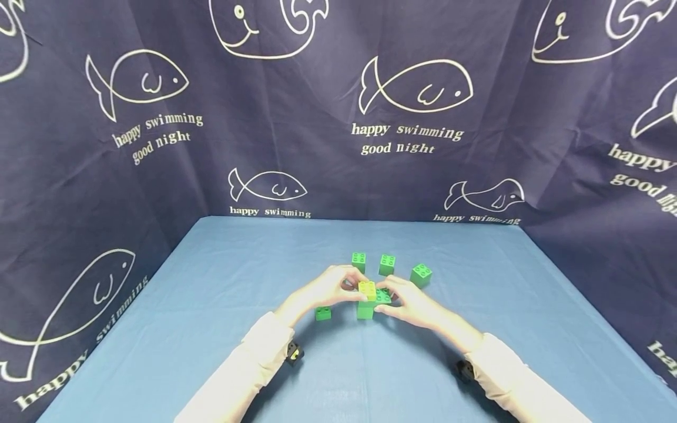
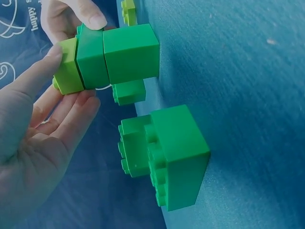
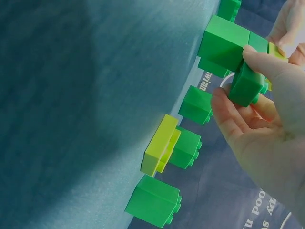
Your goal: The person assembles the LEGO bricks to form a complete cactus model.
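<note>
At the middle of the table stands a small stack. It has a green block (image 1: 365, 311) at the bottom, a darker green brick (image 1: 383, 296) reaching out to the right above it, and a yellow-green brick (image 1: 367, 288) on top. My left hand (image 1: 334, 286) pinches the yellow-green brick from the left, thumb at the near side, as the left wrist view (image 2: 69, 64) also shows. From the right, my right hand (image 1: 408, 301) grips the overhanging end of the darker green brick (image 3: 246, 86) between thumb and fingers.
Behind the hands stand several green blocks, one at back left (image 1: 358, 261), one in the middle (image 1: 387, 265) and one further right (image 1: 421, 275). Another green brick (image 1: 323, 313) lies under the left wrist. A loose yellow-green brick (image 3: 161, 145) shows in the right wrist view.
</note>
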A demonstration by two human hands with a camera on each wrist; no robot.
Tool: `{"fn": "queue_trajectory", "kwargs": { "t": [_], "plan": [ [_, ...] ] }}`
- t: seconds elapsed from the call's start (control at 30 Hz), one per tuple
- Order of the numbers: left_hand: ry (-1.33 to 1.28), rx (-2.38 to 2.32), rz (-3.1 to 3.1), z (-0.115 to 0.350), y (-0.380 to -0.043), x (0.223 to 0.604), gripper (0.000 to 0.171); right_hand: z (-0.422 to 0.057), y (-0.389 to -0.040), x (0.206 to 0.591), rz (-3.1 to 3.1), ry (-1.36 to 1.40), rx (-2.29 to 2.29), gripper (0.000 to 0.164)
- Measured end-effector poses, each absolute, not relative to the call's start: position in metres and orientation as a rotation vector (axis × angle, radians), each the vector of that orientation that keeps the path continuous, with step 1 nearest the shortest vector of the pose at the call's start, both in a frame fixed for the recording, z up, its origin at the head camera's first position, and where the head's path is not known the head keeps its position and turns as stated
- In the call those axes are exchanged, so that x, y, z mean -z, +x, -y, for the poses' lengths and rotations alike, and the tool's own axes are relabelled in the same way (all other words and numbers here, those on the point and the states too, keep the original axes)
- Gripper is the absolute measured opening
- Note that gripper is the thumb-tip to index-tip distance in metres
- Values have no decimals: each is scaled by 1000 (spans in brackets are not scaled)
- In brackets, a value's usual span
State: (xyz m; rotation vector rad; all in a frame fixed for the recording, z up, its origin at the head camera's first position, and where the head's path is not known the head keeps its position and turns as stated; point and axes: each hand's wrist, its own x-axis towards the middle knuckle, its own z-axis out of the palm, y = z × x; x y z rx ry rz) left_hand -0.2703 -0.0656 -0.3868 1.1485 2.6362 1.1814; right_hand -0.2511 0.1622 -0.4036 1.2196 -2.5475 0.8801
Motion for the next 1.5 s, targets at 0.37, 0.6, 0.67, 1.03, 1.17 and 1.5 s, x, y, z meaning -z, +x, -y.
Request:
{"fn": "queue_trajectory", "kwargs": {
  "t": [0.37,0.6,0.67,1.03,1.17,1.5],
  "plan": [
    [1169,-1183,-2639,64,-270,389,29,-164,-251,405,2537,1243,-874,33],
    [1150,-1157,-2653,64,-270,391,29,-163,-250,405,2546,1241,-863,35],
    [1143,-1155,-2653,64,-270,392,28,-163,-250,406,2545,1245,-866,35],
    [1141,-1177,-2662,63,-270,395,26,-163,-250,404,2540,1237,-856,35],
    [1170,-1170,-2677,62,-269,396,24,-164,-250,402,2539,1236,-846,35],
    [1178,-1176,-2671,60,-267,398,25,-165,-250,404,2537,1242,-835,35]
  ]
}}
